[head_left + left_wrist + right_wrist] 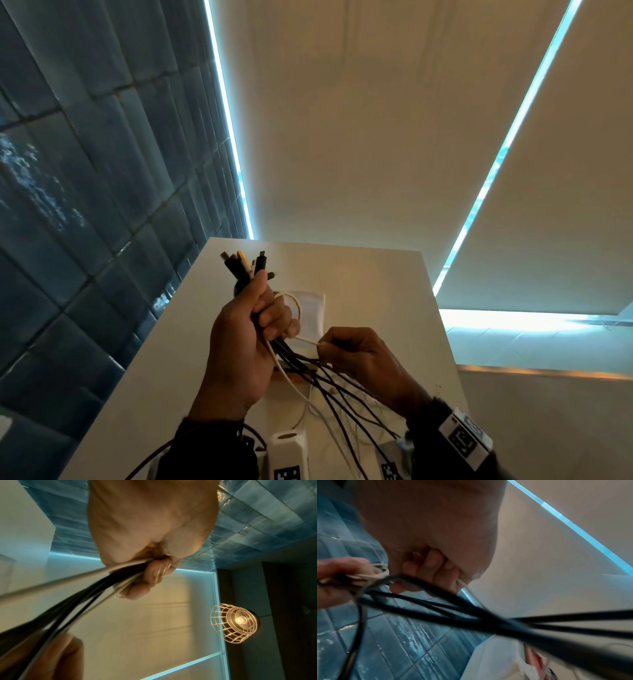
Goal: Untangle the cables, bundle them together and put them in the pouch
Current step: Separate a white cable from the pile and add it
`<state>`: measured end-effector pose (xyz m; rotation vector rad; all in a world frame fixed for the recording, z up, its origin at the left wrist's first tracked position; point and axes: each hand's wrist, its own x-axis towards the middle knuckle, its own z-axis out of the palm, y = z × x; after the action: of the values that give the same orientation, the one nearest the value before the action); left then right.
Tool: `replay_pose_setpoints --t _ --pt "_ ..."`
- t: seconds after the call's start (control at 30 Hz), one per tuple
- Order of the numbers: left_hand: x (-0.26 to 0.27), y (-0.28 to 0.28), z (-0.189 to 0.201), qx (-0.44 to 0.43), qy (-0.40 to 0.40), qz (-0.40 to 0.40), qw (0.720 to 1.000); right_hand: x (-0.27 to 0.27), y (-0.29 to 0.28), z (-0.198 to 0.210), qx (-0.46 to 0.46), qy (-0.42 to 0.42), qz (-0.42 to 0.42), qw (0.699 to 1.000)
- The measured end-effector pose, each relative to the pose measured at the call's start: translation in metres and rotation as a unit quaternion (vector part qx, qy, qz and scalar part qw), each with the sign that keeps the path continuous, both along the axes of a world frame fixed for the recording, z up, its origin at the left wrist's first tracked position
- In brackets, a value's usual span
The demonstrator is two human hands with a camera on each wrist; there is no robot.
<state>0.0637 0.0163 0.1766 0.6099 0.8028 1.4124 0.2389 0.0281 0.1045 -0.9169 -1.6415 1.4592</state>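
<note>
Left hand point(239, 346) grips the cables point(255, 334) upright; right hand point(359, 356) pinches a white cable point(306, 340) beside it.

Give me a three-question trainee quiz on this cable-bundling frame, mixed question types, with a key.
1. True or false: the left hand grips the cable bundle with the connector ends sticking up above the fist.
2. Which cable does the right hand pinch? A. the white cable B. a black one C. none
3. Fill in: the white pouch lies flat on the ____, behind the hands.

Key
1. True.
2. A. The fingertips pinch the white cable where it loops out from the left fist; the black ones run loose below the hand.
3. Table. The pouch holds no cables yet.
</note>
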Motion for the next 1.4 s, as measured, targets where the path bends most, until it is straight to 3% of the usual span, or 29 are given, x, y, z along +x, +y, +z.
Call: replay_pose_setpoints --t 0.33,0.47,0.83,0.9,1.0,1.1,1.17,1.3,1.4 --pt "-0.006 -0.001 -0.005 0.032 0.026 0.010 0.999 0.009 0.014 -0.071 0.012 -0.095 -0.088 0.992" --pt "-0.008 -0.002 -0.007 0.019 0.055 0.026 0.998 0.014 0.016 -0.095 -0.026 -0.110 -0.109 0.988" --pt "-0.008 -0.003 -0.013 0.000 0.070 0.032 0.997 0.027 0.020 -0.108 -0.059 -0.241 -0.185 0.951" --pt "-0.006 -0.002 -0.016 -0.012 0.073 0.033 0.997 0.024 0.025 -0.100 -0.060 -0.224 -0.237 0.943" --pt "-0.006 -0.001 -0.016 -0.019 0.069 0.038 0.997 0.017 0.026 -0.065 -0.060 -0.122 -0.275 0.952" --pt "-0.005 -0.001 -0.017 -0.027 0.085 0.042 0.995 0.006 0.016 -0.014 -0.024 0.022 -0.218 0.975" --pt "-0.002 -0.003 -0.017 -0.033 0.099 0.039 0.994 -0.004 0.007 0.012 0.024 0.073 -0.160 0.984" --pt "0.004 -0.005 -0.014 -0.038 0.107 0.022 0.993 -0.017 -0.007 0.036 0.085 0.100 -0.067 0.989" --pt "0.004 -0.005 -0.013 -0.055 0.080 0.017 0.995 -0.019 -0.012 0.036 0.081 0.069 -0.018 0.994"
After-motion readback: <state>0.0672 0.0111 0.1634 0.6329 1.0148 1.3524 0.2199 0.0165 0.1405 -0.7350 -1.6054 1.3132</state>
